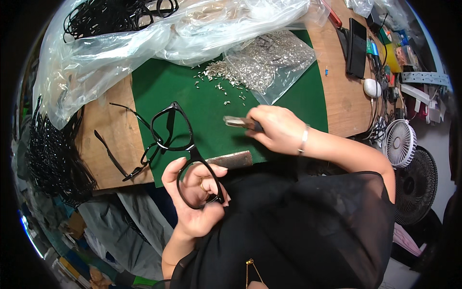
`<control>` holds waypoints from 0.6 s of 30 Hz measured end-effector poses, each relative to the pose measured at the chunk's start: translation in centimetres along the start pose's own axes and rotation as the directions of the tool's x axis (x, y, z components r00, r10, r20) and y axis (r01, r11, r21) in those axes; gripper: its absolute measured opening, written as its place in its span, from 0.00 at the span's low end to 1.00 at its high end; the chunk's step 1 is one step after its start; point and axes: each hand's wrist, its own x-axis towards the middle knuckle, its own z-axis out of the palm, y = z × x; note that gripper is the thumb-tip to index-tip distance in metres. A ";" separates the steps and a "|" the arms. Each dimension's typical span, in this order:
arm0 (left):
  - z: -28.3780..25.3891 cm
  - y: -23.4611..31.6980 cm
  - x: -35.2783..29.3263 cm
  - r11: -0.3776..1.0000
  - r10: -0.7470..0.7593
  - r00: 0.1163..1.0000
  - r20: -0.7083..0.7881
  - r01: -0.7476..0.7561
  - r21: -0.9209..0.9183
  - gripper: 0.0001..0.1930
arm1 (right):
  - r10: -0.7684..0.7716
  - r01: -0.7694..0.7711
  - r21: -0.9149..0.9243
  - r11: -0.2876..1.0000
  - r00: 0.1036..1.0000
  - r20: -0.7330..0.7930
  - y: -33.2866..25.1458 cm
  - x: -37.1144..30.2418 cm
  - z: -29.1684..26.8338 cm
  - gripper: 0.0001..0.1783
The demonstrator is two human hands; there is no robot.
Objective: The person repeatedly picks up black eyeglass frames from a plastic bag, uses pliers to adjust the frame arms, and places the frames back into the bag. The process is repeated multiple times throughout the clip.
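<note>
My left hand (197,192) is closed around one rim of a black eyeglass frame (192,144), holding it up at the near edge of the green mat (192,82). The frame's other rim rises toward the far left. My right hand (279,129) grips a pair of pliers (237,122), whose metal jaws point left over the mat, apart from the frame. Another black eyeglass frame (131,174) lies on the wood just left of the mat, partly behind the held one. Beyond my right hand, small silver metal parts (216,72) are scattered beside a clear bag (279,58) full of them.
Large clear plastic sheeting (192,38) covers the far left, with heaped black frames (110,19) behind it. More black frames (57,154) hang at the left edge. A flat metal piece (233,159) lies at the mat's near edge. A phone (356,48), cables and fans (400,143) are right.
</note>
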 end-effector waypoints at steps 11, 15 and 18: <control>0.2 0.1 -1.1 0.876 -0.404 0.911 0.084 0.412 -0.251 0.36 | -0.069 0.053 -0.192 0.980 0.995 -0.077 -0.1 0.7 1.3 0.08; 0.3 -1.5 -1.2 0.920 -0.392 0.917 -0.072 0.391 -0.024 0.09 | 0.068 -0.037 0.241 0.970 0.990 -0.121 -3.2 -0.9 -0.9 0.08; 2.7 -2.2 -0.6 0.938 -0.310 0.920 -0.239 0.336 0.078 0.16 | 0.127 -0.017 0.537 0.843 0.977 -0.169 -5.6 -1.6 0.1 0.08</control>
